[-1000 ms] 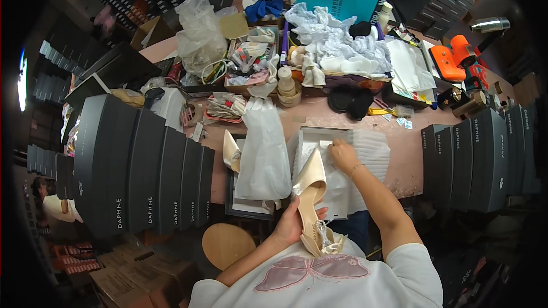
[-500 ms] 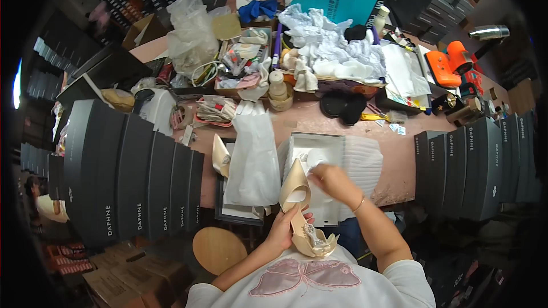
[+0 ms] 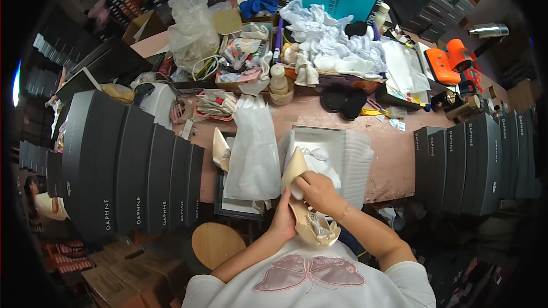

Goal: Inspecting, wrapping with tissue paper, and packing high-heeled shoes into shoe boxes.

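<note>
A cream pointed-toe shoe (image 3: 296, 165) is held in front of my chest, toe pointing away from me. My left hand (image 3: 282, 219) is closed round its left side. The heel end, nearest me, has clear wrapping and a glittery strap or trim. My right hand (image 3: 319, 193) is closed, with its fingertips inside the shoe's opening behind the toe; what they grip is hidden. Another cream shoe (image 3: 220, 151) stands at the left, beside a white sheet (image 3: 249, 159) that lies over a dark box (image 3: 218, 197). Beyond my right hand, an open shoebox (image 3: 317, 136) has white paper (image 3: 324, 166) in it.
Tall rows of dark shoeboxes (image 3: 134, 177) flank the pink table (image 3: 394, 165) on the left and right (image 3: 456, 165). Along the back stand a tray of crumpled white paper (image 3: 337, 40), a bottle (image 3: 278, 80), black round pads (image 3: 342, 101) and an orange tape dispenser (image 3: 445, 65).
My right hand has moved from over the open shoebox left and toward me, into the shoe's opening. The shoe has shifted slightly, still in my left hand.
</note>
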### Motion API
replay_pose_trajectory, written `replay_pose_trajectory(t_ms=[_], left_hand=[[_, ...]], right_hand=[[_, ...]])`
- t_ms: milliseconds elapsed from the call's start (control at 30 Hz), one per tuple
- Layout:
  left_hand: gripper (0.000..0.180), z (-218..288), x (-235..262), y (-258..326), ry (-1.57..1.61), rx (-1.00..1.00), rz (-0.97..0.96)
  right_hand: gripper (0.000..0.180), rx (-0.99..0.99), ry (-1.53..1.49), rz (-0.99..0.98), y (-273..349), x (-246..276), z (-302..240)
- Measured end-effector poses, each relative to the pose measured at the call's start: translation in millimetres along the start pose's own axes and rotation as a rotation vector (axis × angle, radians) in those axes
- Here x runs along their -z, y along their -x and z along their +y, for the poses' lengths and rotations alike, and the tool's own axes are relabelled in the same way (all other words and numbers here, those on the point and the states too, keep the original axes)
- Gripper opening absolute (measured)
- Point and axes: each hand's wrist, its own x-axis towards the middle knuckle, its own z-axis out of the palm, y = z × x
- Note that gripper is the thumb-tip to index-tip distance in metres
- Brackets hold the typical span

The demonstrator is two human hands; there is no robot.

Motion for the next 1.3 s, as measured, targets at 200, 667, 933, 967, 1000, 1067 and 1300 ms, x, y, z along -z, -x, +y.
replay_pose_trajectory(t_ms=[200, 667, 933, 967, 1000, 1067, 1300], left_hand=[[0.052, -9, 41, 1, -0.152, 0.092, 0.109], [0.060, 15, 38, -6, -0.031, -0.031, 0.138], [0.059, 22, 43, -4, -0.071, -0.028, 0.144], [0.059, 21, 43, -3, -0.071, -0.024, 0.154], [0.059, 21, 43, 0, -0.066, -0.023, 0.163], [0.059, 17, 47, 7, -0.078, -0.029, 0.136], [0.058, 12, 54, 3, 0.031, -0.115, 0.104]], right_hand=[[0.050, -0.054, 0.035, 0.172, -28, -37, 26], [0.024, -0.072, -0.146, 0.284, -9, -14, 47], [0.031, -0.313, -0.053, 0.310, -57, -42, 106], [0.033, -0.288, 0.011, 0.250, -68, -52, 113], [0.034, -0.257, 0.078, 0.189, -78, -61, 117], [0.038, -0.270, 0.164, 0.115, -84, -76, 119], [0.045, -0.378, -0.342, 0.141, -55, -15, 75]])
